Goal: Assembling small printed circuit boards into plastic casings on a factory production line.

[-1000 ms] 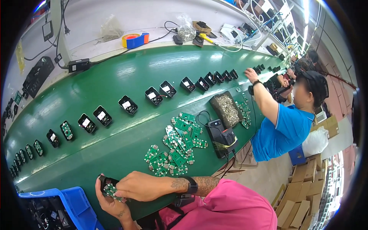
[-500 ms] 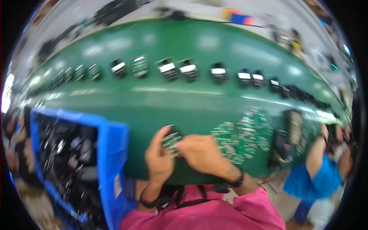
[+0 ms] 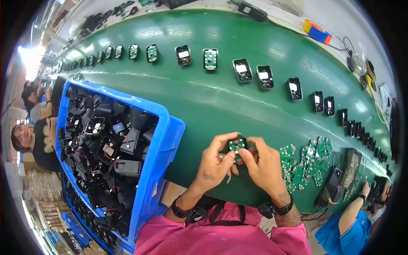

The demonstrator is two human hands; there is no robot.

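Note:
Over the near edge of the green table, a small black plastic case with a green circuit board [image 3: 237, 145] in it is held between my two hands. My left hand [image 3: 213, 161] grips its left side, thumb on the board. The right hand [image 3: 265, 165] closes round the other side, its thumb also pressing on the board. Part of the case is hidden behind my fingers. Just right of my hands lies a loose pile of green circuit boards [image 3: 309, 163].
At the left stands a blue crate [image 3: 163, 117] heaped with black cases [image 3: 127, 168] and red wires. Several open cases [image 3: 242, 70] form a long row across the green table [image 3: 187, 100]. A dark block [image 3: 352, 168] and a black device [image 3: 332, 187] sit right. Co-workers are at both sides.
The view has swung, so the crate, row and hands appear shifted. My right hand has gone from reaching across the board to gripping the case's right side, thumb on the board.

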